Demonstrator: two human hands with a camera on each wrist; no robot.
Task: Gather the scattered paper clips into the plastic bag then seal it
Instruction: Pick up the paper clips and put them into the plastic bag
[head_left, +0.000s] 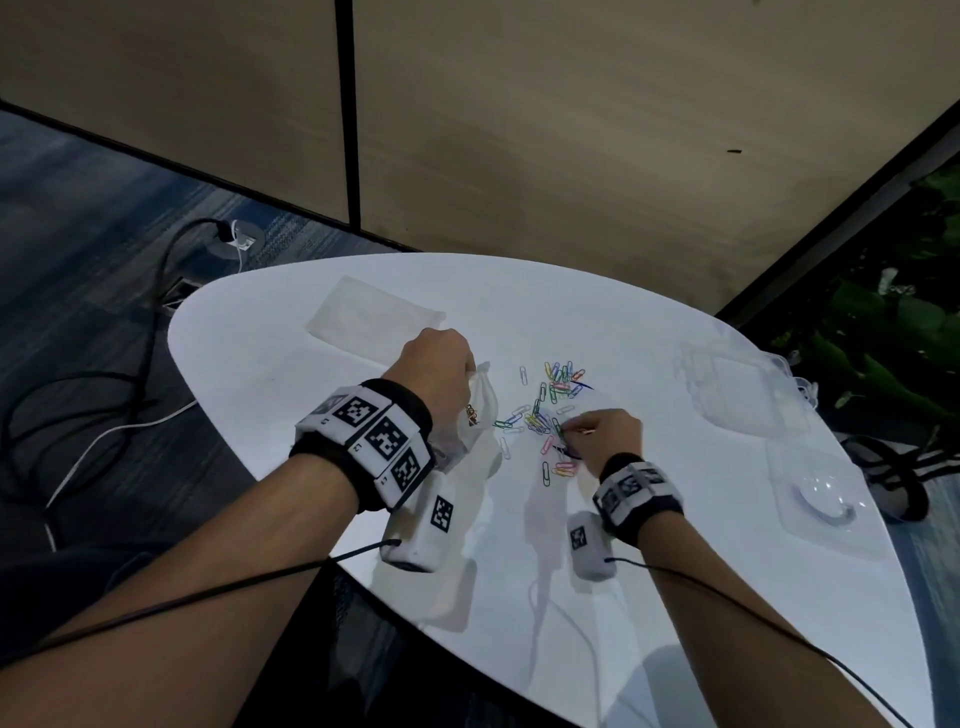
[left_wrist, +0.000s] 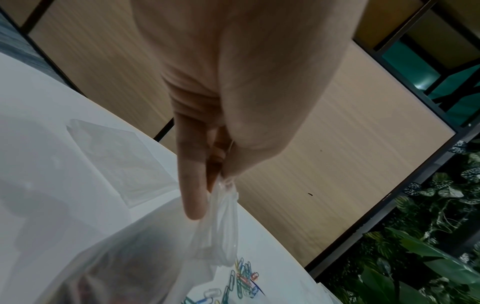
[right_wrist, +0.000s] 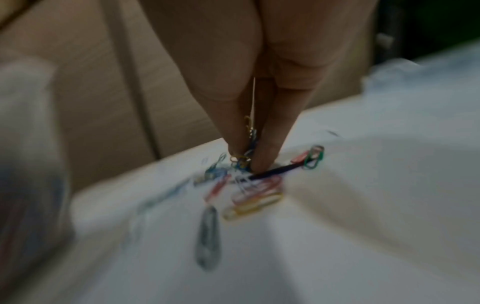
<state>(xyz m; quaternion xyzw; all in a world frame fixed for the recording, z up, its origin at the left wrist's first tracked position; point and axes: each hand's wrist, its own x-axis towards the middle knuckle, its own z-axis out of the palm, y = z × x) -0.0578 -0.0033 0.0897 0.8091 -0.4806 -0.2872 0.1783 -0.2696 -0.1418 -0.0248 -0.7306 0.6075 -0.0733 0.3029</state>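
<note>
Several coloured paper clips (head_left: 550, 410) lie scattered in the middle of the white table (head_left: 675, 597). My left hand (head_left: 436, 371) pinches the rim of a clear plastic bag (head_left: 475, 410) and holds it up just left of the clips; a few clips show inside it. In the left wrist view the bag (left_wrist: 218, 232) hangs from my thumb and fingers. My right hand (head_left: 605, 434) is down at the near side of the pile. In the blurred right wrist view its thumb and finger pinch a small bunch of paper clips (right_wrist: 246, 152) against the table.
A flat clear bag (head_left: 371, 319) lies at the table's far left. Clear plastic containers (head_left: 737, 384) and a clear lid (head_left: 821, 499) sit along the right edge. Cables run across the floor (head_left: 104, 395) on the left, and plants (head_left: 893, 332) stand at the right.
</note>
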